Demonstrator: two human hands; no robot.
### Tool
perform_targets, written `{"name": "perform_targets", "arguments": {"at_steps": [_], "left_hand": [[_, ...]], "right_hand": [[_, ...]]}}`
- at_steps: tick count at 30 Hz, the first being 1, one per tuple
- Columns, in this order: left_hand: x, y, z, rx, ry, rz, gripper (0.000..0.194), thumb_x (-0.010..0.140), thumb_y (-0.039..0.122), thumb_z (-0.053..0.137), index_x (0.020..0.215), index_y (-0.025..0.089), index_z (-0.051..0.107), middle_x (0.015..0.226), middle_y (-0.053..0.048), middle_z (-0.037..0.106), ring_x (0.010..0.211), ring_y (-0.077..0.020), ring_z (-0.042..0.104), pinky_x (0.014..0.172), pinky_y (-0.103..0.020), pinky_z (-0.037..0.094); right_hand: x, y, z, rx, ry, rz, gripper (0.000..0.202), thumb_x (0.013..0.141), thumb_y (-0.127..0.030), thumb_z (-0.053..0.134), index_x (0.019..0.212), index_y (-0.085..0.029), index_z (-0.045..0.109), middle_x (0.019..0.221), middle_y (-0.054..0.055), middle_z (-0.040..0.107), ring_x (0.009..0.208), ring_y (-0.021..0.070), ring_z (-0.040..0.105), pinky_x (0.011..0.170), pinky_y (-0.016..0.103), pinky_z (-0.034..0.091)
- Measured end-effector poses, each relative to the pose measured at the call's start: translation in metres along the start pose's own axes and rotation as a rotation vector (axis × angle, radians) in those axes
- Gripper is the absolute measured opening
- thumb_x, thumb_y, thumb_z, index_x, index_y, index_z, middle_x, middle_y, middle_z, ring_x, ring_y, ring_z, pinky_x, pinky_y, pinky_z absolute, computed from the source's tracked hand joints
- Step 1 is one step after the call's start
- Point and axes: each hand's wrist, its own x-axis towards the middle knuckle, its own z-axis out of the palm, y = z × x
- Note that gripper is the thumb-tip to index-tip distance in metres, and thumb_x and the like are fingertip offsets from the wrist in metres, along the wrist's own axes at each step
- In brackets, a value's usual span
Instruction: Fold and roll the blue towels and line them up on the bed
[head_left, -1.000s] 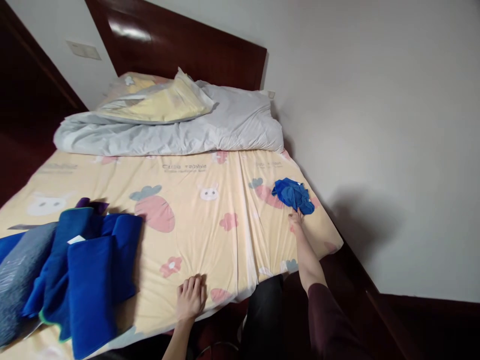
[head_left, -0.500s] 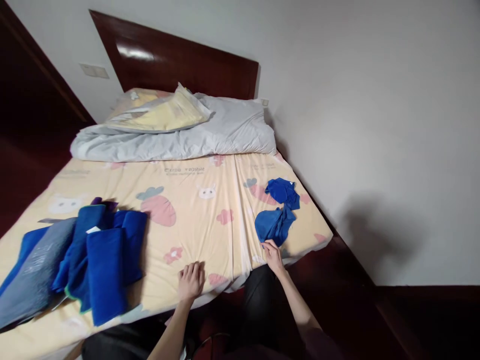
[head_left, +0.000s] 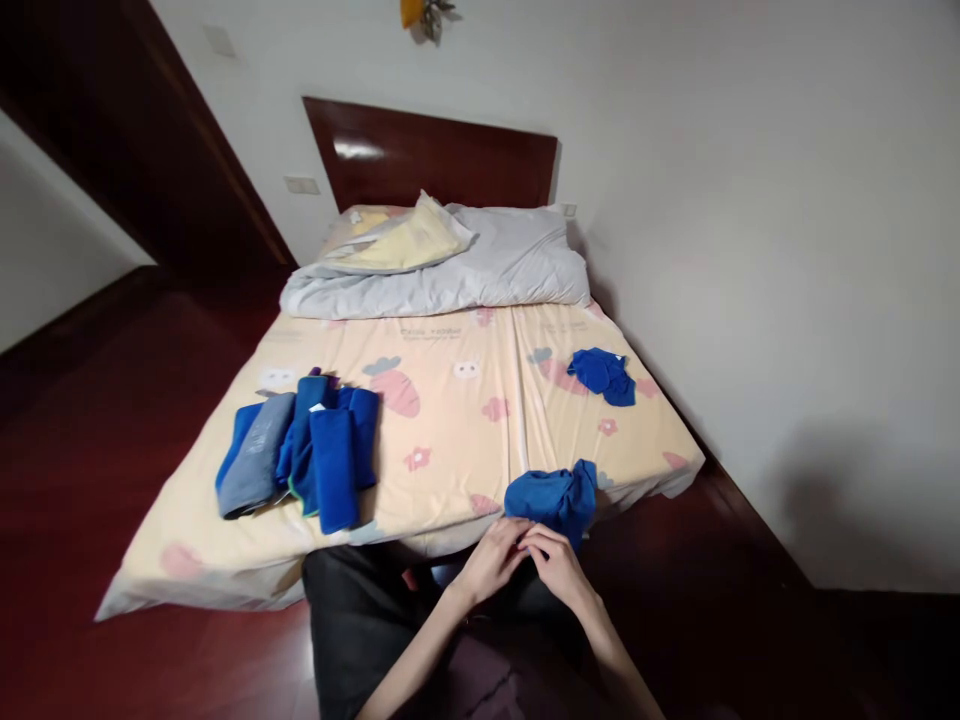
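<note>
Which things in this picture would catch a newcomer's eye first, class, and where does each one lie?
The vivid blue folded cloths stand out on the left of the pale, carrot-patterned sheet. At its near edge, the left hand and right hand meet at a crumpled blue cloth; farther right lies another blue heap.

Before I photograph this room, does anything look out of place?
The crumpled blue cloth near the right edge of the bed looks stray, lying apart from the folded cloths; the grey quilt is bunched toward the headboard. No spill shows.
</note>
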Motion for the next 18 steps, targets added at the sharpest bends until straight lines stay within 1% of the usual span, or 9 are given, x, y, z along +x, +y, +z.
{"name": "perform_targets", "arguments": {"at_steps": [2, 4, 6, 8, 12, 15, 18], "left_hand": [[0.000, 0.011, -0.006, -0.043, -0.021, -0.025, 0.031, 0.100, 0.037, 0.054, 0.126, 0.022, 0.060, 0.120, -0.011, 0.068, 0.110, -0.0237, 0.062, 0.101, -0.040, 0.047], [-0.004, 0.016, -0.016, -0.034, -0.045, -0.036, 0.029, 0.098, 0.043, 0.058, 0.116, 0.021, 0.065, 0.111, -0.009, 0.070, 0.101, -0.0226, 0.062, 0.095, -0.037, 0.048], [-0.012, 0.020, -0.026, 0.015, -0.068, -0.022, 0.031, 0.095, 0.049, 0.061, 0.108, 0.021, 0.067, 0.103, -0.008, 0.070, 0.097, -0.0223, 0.061, 0.089, -0.035, 0.047], [-0.021, 0.026, -0.036, 0.062, -0.095, 0.007, 0.033, 0.095, 0.051, 0.060, 0.103, 0.021, 0.068, 0.096, -0.007, 0.069, 0.095, -0.0224, 0.060, 0.084, -0.033, 0.046], [-0.040, 0.037, -0.059, 0.144, -0.170, 0.058, 0.035, 0.099, 0.051, 0.052, 0.092, 0.020, 0.069, 0.084, -0.006, 0.066, 0.088, -0.0214, 0.058, 0.077, -0.030, 0.043], [-0.054, 0.039, -0.076, 0.215, -0.220, 0.053, 0.036, 0.101, 0.047, 0.050, 0.083, 0.021, 0.067, 0.078, -0.004, 0.064, 0.081, -0.0202, 0.057, 0.075, -0.029, 0.042], [-0.069, 0.038, -0.089, 0.265, -0.220, 0.062, 0.033, 0.102, 0.042, 0.049, 0.084, 0.021, 0.067, 0.081, -0.004, 0.065, 0.084, -0.0203, 0.058, 0.080, -0.030, 0.042]], "right_hand": [[-0.006, -0.013, 0.002, 0.000, 0.000, 0.008, 0.031, 0.098, -0.017, 0.048, 0.093, -0.028, 0.076, 0.095, 0.005, 0.072, 0.091, 0.0209, 0.070, 0.086, 0.034, 0.056], [-0.012, -0.024, -0.001, 0.003, -0.007, 0.019, 0.028, 0.098, -0.019, 0.049, 0.091, -0.028, 0.075, 0.094, 0.005, 0.072, 0.090, 0.0211, 0.070, 0.085, 0.034, 0.056], [-0.017, -0.035, -0.005, 0.007, -0.033, 0.034, 0.025, 0.098, -0.022, 0.052, 0.090, -0.029, 0.074, 0.092, 0.005, 0.072, 0.087, 0.0212, 0.070, 0.082, 0.034, 0.056], [-0.021, -0.045, -0.009, -0.001, -0.047, 0.058, 0.019, 0.096, -0.027, 0.057, 0.089, -0.029, 0.074, 0.089, 0.005, 0.071, 0.083, 0.0212, 0.069, 0.078, 0.033, 0.056], [-0.027, -0.058, -0.009, -0.056, -0.030, 0.109, 0.008, 0.088, -0.038, 0.071, 0.086, -0.030, 0.074, 0.081, 0.004, 0.067, 0.072, 0.0208, 0.064, 0.066, 0.033, 0.054], [-0.030, -0.063, -0.005, -0.077, -0.040, 0.126, 0.013, 0.082, -0.043, 0.078, 0.084, -0.031, 0.074, 0.072, 0.002, 0.061, 0.064, 0.0195, 0.058, 0.059, 0.032, 0.051], [-0.033, -0.068, 0.002, -0.080, -0.109, 0.170, 0.016, 0.076, -0.042, 0.084, 0.079, -0.030, 0.074, 0.069, 0.000, 0.058, 0.061, 0.0186, 0.057, 0.055, 0.031, 0.048]]}}
